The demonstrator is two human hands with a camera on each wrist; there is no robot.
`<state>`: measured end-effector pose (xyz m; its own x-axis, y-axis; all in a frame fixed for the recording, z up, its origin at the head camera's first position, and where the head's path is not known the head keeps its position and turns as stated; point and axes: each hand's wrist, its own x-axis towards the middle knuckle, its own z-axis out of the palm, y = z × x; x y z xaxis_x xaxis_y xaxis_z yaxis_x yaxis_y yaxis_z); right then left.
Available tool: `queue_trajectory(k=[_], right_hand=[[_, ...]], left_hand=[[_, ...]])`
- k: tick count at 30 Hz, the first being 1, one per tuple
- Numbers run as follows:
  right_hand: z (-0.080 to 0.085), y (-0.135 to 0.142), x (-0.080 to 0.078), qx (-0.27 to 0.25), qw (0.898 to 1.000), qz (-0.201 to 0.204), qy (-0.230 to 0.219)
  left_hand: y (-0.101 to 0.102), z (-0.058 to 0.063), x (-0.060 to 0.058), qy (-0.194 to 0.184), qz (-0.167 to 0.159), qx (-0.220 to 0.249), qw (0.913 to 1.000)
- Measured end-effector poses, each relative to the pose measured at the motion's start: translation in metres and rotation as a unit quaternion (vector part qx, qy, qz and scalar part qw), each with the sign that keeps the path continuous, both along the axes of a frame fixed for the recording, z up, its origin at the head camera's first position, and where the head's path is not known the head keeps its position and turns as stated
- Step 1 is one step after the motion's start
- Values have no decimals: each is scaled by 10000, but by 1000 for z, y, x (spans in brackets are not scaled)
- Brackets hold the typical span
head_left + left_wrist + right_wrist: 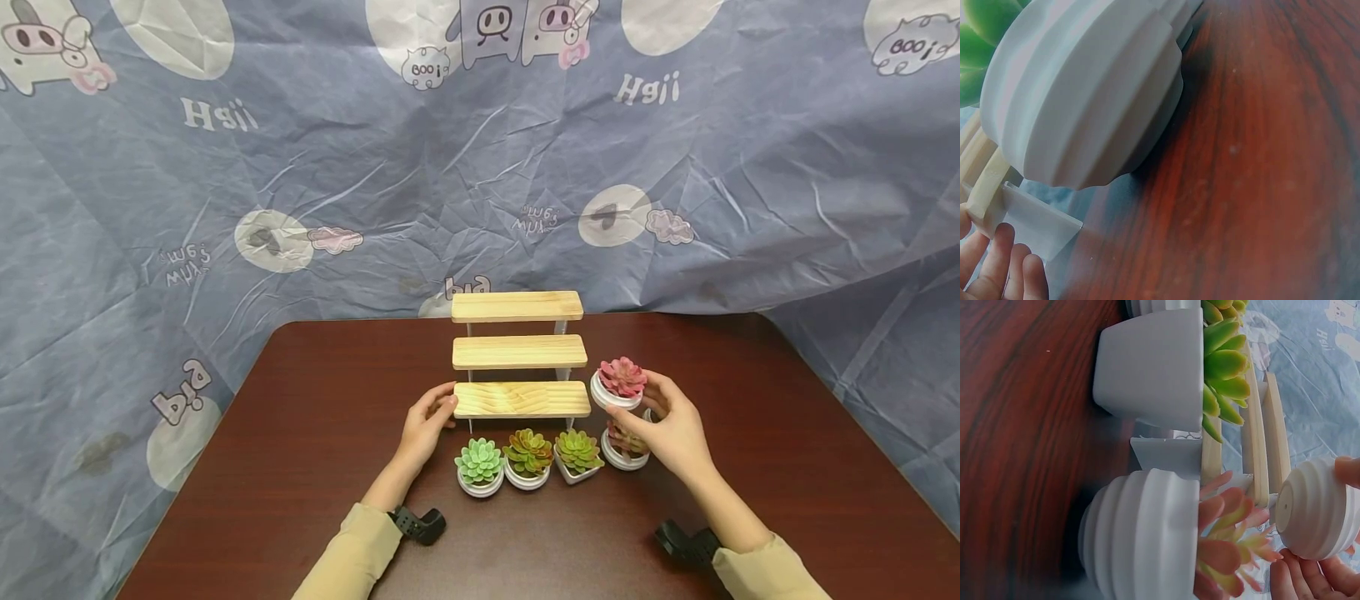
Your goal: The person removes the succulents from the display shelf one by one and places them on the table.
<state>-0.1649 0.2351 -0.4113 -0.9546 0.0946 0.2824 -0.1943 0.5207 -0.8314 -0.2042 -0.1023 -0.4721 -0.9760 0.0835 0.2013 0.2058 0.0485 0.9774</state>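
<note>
A three-tier wooden shelf [521, 400] with clear supports stands near the back of the table. My left hand [426, 423] pinches the left end of its lowest board between thumb and fingers; the left wrist view shows the board end [986, 194] at those fingertips. To the right of the shelf, my right hand [678, 429] grips a pink succulent in a round white pot [621, 380], raised off the table. The underside of that ribbed pot [1310, 509] shows in the right wrist view. Below it sits a reddish-green potted succulent [627, 446], partly behind my thumb.
Before the shelf stand a pale green succulent [480, 463], a brownish-green one [528, 454] and a green one in a square pot [577, 454]. Another white pot [651, 413] is mostly hidden behind my right hand. A patterned cloth [420, 183] hangs behind the table [315, 467].
</note>
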Motion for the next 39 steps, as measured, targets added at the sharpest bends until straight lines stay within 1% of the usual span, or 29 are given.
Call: queue_trajectory(k=[6,17,25,30,33,39], right_hand=[[-5,3,5,-29,10000,67,63],[-16,10,15,67,9999,22,72],[-19,13,24,63,9993,1,370],[-21,15,28,-109,9984,16,563],[-22,18,32,-172,9983,25,558],[-23,24,41,-37,9987,-69,510]], left_hand=[[0,0,0,10,6,10,10000],[1,0,0,24,27,15,10000],[1,-1,-1,27,24,30,10000],[0,0,0,19,16,18,10000],[0,-1,0,32,-16,3,10000],[0,0,0,66,-41,7,10000]])
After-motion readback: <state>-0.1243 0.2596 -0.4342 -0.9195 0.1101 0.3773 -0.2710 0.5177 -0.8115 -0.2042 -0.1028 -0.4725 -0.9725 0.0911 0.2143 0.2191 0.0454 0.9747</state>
